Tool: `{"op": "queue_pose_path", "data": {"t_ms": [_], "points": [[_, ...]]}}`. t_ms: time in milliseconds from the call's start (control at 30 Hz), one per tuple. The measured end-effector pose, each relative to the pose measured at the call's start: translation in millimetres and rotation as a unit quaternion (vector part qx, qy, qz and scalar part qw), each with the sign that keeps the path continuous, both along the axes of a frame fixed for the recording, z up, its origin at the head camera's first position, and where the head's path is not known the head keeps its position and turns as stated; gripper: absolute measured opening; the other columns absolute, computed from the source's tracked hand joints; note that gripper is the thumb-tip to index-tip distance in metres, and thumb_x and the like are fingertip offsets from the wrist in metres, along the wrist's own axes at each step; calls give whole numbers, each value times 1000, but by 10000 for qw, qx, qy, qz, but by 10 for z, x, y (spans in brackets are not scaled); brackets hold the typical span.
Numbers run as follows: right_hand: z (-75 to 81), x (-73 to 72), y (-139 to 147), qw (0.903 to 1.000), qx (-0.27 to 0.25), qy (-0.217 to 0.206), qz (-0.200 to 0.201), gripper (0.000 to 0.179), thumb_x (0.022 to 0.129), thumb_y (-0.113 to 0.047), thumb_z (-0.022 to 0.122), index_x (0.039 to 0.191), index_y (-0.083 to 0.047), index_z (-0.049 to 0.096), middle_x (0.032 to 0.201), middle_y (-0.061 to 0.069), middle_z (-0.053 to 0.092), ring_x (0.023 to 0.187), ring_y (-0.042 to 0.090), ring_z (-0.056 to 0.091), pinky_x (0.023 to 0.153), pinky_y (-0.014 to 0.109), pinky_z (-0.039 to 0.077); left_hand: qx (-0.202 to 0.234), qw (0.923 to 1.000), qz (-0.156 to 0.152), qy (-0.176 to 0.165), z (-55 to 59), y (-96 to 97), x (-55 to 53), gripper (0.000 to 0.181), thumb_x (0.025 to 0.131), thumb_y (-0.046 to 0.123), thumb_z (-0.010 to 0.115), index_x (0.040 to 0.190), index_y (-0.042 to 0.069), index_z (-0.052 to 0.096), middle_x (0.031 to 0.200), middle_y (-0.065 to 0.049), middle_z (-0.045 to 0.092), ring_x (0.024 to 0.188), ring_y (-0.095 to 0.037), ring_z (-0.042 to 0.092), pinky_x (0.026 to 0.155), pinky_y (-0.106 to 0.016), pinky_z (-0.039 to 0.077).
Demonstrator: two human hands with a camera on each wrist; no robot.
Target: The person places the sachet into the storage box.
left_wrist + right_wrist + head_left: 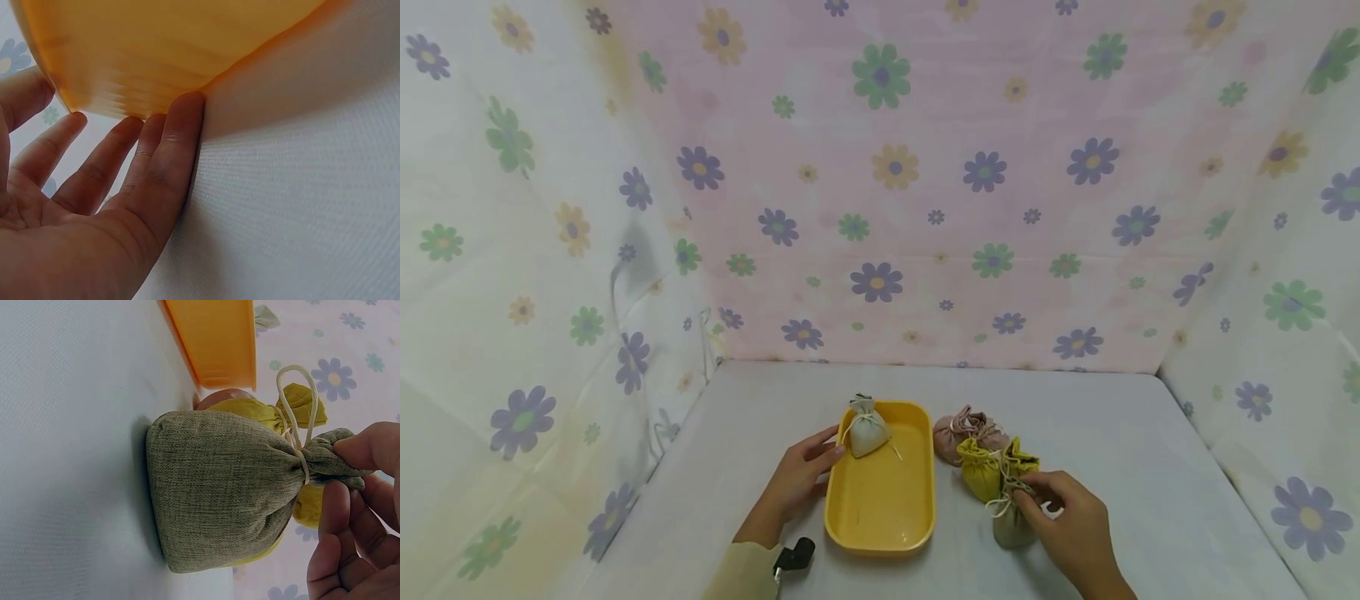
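Observation:
My left hand (802, 473) touches the left side of a yellow tray (880, 548), its fingertips (187, 106) against the outer wall. A pale drawstring pouch (869, 433) lies in the tray's far left part. My right hand (1073, 521) pinches the gathered neck of a grey-green drawstring pouch (219, 487) between thumb and fingers. In the right wrist view that pouch's base appears to rest on the table, and its cream cord loops out from the neck. Just behind it stand yellow-green pouches (981, 475), partly hidden.
Pinkish-brown pouches (951, 437) sit beyond the yellow-green ones, near the tray's right side. The white table (760, 400) is enclosed by flower-printed cloth walls (925, 208). A black device (797, 553) is at the left wrist.

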State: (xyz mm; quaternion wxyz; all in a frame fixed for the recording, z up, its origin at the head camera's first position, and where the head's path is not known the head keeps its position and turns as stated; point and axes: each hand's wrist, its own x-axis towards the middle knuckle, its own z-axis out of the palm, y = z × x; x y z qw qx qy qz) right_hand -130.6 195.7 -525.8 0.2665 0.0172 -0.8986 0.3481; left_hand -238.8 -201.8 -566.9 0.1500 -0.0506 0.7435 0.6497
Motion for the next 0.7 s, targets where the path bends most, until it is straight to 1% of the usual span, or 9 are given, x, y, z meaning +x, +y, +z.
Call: {"op": "queue_pose_path", "data": {"t_ms": [300, 500, 700], "points": [[22, -16, 6, 9997, -29, 163, 188, 28, 75, -9, 92, 93, -23, 76, 84, -15, 68, 70, -3, 61, 59, 19, 54, 119, 9999, -57, -18, 0, -10, -10, 64, 96, 44, 73, 154, 28, 51, 152, -15, 55, 127, -29, 64, 90, -42, 63], [70, -32, -17, 9989, -150, 281, 331, 29, 75, -7, 92, 93, -23, 76, 85, -16, 69, 72, -2, 63, 62, 13, 52, 24, 10000, -75, 17, -8, -20, -10, 66, 94, 47, 74, 152, 25, 53, 154, -14, 53, 127, -30, 64, 90, -41, 63], [131, -32, -48, 9976, -296, 392, 496, 30, 74, -5, 92, 95, -21, 77, 85, -16, 69, 73, -1, 64, 63, 11, 51, -21, 10000, -94, -1, -17, -23, 1, 66, 94, 47, 73, 152, 22, 54, 156, -15, 51, 127, -30, 64, 90, -40, 63]]}}
